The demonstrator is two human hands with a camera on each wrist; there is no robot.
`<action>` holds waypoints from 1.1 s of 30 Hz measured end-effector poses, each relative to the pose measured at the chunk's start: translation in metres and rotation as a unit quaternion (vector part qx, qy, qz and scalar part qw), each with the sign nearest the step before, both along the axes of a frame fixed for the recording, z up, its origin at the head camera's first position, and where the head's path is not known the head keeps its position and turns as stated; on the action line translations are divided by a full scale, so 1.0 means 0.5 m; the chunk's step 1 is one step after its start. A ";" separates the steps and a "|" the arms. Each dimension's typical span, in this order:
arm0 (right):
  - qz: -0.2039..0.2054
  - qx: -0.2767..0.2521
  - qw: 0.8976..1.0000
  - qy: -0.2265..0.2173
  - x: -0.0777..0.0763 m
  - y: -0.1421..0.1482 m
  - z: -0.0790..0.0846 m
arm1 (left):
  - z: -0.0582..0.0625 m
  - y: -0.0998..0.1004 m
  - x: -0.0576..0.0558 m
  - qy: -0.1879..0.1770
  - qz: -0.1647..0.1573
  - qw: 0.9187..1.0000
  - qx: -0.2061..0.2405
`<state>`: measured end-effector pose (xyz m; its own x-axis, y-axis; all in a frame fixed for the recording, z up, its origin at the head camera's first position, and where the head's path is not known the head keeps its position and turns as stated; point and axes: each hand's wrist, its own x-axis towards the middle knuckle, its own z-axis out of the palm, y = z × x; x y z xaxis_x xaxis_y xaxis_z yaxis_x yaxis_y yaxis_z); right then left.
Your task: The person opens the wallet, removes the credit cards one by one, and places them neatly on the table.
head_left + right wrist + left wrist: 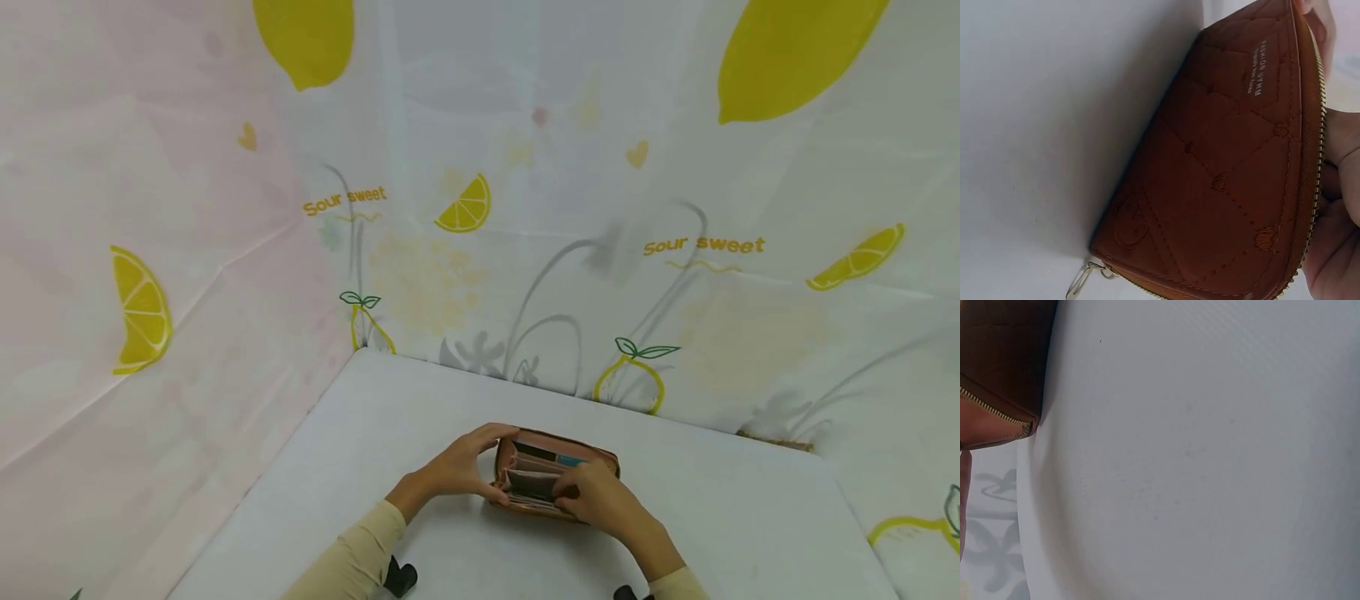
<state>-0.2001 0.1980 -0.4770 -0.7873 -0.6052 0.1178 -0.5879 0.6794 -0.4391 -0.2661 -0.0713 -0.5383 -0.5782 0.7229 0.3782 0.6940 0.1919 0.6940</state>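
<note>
A brown quilted zip-around wallet [536, 518] stands with its zip undone and its opening facing up, showing pinkish inner pockets. My left hand [459, 462] grips its left end, thumb on the near side and fingers on the far side. Inside the opening, at the right, are the curled fingers of my right hand [600, 498]; I cannot tell whether they pinch anything. A dark piece and a blue piece [570, 460] show in the far pocket. In the right wrist view, the wallet [1222, 150] shows small lettering on its outer face and a metal zip pull [1082, 281] hanging at one corner.
The wallet is on a white table [420, 400]. Behind and to the left rise cloth walls [525, 275] printed with lemons and words. Two small black objects [401, 577] lie near the forearms at the front.
</note>
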 end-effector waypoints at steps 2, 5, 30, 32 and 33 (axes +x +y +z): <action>0.003 0.007 1.000 0.003 -0.002 -0.004 -0.002 | 0.000 -0.001 0.000 0.009 0.002 1.000 -0.010; 0.000 0.020 1.000 0.003 -0.005 -0.012 -0.006 | 0.000 -0.003 -0.002 0.014 0.002 1.000 -0.020; 0.028 0.063 0.997 0.032 -0.010 -0.028 -0.007 | 0.010 -0.004 0.000 0.054 0.019 0.996 -0.062; 0.029 0.053 0.998 0.023 -0.009 -0.027 -0.007 | 0.010 -0.003 0.000 0.050 0.019 0.997 -0.062; 0.027 0.047 0.998 0.014 -0.009 -0.026 -0.006 | 0.009 -0.002 0.000 0.049 0.019 0.997 -0.063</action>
